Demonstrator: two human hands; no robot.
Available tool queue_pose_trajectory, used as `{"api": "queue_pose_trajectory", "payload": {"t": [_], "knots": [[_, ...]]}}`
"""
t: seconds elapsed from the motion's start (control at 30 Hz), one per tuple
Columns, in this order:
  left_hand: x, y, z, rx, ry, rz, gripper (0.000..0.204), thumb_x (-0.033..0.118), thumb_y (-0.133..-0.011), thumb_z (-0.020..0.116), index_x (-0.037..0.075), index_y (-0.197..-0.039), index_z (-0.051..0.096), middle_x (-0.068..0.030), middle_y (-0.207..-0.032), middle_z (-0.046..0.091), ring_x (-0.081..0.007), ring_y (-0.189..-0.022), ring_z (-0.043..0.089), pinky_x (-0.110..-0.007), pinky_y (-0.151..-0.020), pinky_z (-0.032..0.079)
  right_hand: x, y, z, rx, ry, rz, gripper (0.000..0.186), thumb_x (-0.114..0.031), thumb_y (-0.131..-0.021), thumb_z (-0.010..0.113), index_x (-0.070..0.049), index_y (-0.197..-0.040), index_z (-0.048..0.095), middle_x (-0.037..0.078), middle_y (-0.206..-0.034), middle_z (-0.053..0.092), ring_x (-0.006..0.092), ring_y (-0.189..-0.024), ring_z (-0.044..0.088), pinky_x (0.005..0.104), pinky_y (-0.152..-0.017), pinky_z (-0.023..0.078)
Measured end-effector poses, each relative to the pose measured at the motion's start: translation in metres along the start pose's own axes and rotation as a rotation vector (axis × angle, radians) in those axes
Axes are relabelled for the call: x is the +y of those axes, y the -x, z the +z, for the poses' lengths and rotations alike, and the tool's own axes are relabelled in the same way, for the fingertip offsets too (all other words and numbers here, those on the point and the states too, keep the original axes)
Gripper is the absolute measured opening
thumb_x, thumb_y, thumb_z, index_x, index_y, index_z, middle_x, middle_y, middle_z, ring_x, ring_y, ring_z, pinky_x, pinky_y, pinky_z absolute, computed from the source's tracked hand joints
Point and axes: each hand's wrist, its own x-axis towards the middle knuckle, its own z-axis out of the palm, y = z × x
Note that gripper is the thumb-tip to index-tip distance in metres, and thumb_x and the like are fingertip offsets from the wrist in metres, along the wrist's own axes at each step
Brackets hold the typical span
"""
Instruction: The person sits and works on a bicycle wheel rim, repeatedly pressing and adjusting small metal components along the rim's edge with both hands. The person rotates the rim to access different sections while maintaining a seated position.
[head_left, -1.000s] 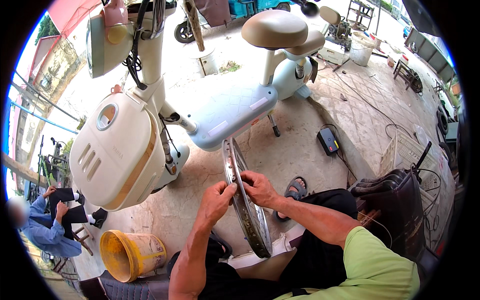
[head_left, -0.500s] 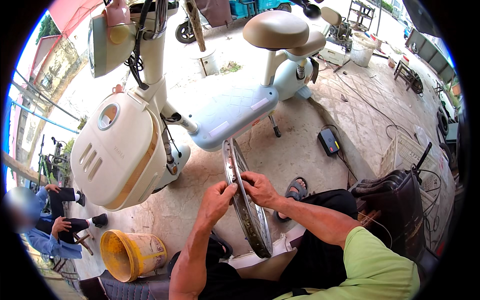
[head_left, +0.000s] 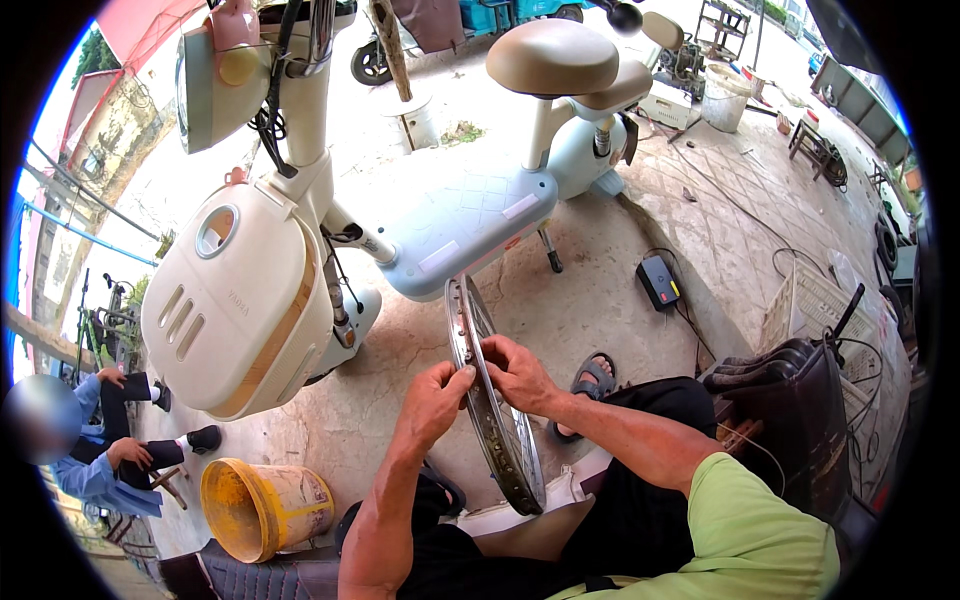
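Note:
A bare metal wheel rim (head_left: 519, 492) stands upright before me, seen almost edge-on, with thin spokes along its inner side. My left hand (head_left: 432, 405) is closed on its left side, the thumb pressed against the rim's outer face. Across from it, my right hand (head_left: 520, 378) grips the rim from the right, fingers bent at its inner side; the fingertips are partly hidden. The rim's top reaches close to the footboard (head_left: 470, 235) of a pale blue and cream electric scooter (head_left: 235, 300). Its lower end is between my legs.
A yellow-stained bucket (head_left: 265, 508) lies tipped at the lower left, near a seated person (head_left: 100, 470). A black charger box (head_left: 658, 282) with a cable rests on the concrete. At the right are a white crate (head_left: 800, 310) and a dark padded seat (head_left: 785, 410).
My hands and the rim stay almost in place, with only a tiny shift of the right hand. The seated person's lower hand has moved slightly on the leg.

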Motion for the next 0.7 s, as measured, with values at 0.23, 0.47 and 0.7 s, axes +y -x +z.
{"api": "queue_pose_trajectory", "payload": {"t": [0.23, 0.47, 0.7], "knots": [[-0.002, -0.001, 0.000, -0.005, -0.014, 0.007, 0.034, 0.030, -0.098, 0.061, 0.000, -0.084, 0.064, -0.0003, -0.072, 0.057, -0.0093, -0.065, 0.049, -0.027, -0.060, 0.040, 0.001, 0.001, -0.001, -0.035, -0.056, 0.044, 0.021, -0.018, -0.102, 0.060, -0.001, -0.113, 0.059, 0.002, -0.096, 0.064, 0.0080, -0.086, 0.061, 0.0260, -0.075, 0.052], [0.000, -0.001, -0.003, -0.038, -0.039, -0.006, 0.028, 0.026, -0.100, 0.061, 0.000, -0.092, 0.066, -0.0004, -0.079, 0.061, -0.0086, -0.069, 0.053, -0.025, -0.064, 0.045, 0.004, 0.001, 0.002, -0.006, -0.064, 0.015, 0.022, -0.019, -0.103, 0.059, -0.001, -0.116, 0.059, 0.002, -0.096, 0.065, 0.0079, -0.085, 0.061, 0.0259, -0.074, 0.052], [-0.003, -0.001, -0.003, -0.025, -0.027, 0.002, 0.028, 0.026, -0.100, 0.061, 0.000, -0.090, 0.066, 0.0001, -0.078, 0.060, -0.0082, -0.068, 0.051, -0.025, -0.062, 0.043, 0.001, 0.000, -0.002, -0.036, -0.021, 0.029, 0.022, -0.017, -0.101, 0.061, -0.001, -0.115, 0.058, 0.003, -0.097, 0.066, 0.0085, -0.086, 0.062, 0.0266, -0.075, 0.052]]}}
